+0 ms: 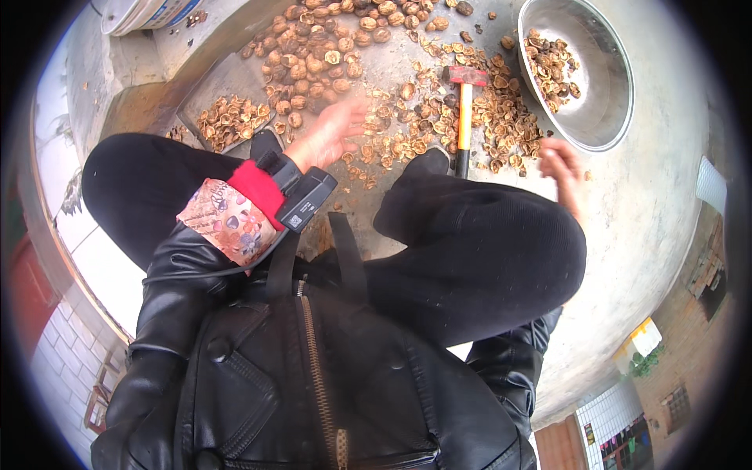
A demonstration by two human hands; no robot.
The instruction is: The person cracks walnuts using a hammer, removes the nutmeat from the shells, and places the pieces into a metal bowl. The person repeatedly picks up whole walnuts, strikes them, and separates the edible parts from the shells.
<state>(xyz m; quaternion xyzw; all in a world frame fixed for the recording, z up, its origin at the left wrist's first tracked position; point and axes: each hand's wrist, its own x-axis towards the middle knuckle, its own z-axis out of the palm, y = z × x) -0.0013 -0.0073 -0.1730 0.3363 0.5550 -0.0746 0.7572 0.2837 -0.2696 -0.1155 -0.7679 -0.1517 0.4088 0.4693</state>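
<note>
My left hand (337,132) is blurred, its fingers apart over the floor at the left side of the scattered walnut shells (424,120), with nothing seen in it. Beyond it lies a large heap of whole walnuts (311,64). My right hand (561,167) is beside my right knee, at the right edge of the shells; its fingers are partly curled, and whether they hold anything cannot be told. Between the hands a hammer (465,117) with a red head and a yellow-and-black handle lies on the shells. A metal basin (608,88) holds more shells, beyond my right hand.
A dustpan-like tray (205,88) with walnut shells stands left of the heap. At the upper left a white bucket (135,17) stands by a concrete ledge (141,59). My bent knees flank the work area, and my shoe (426,161) is close to the shells.
</note>
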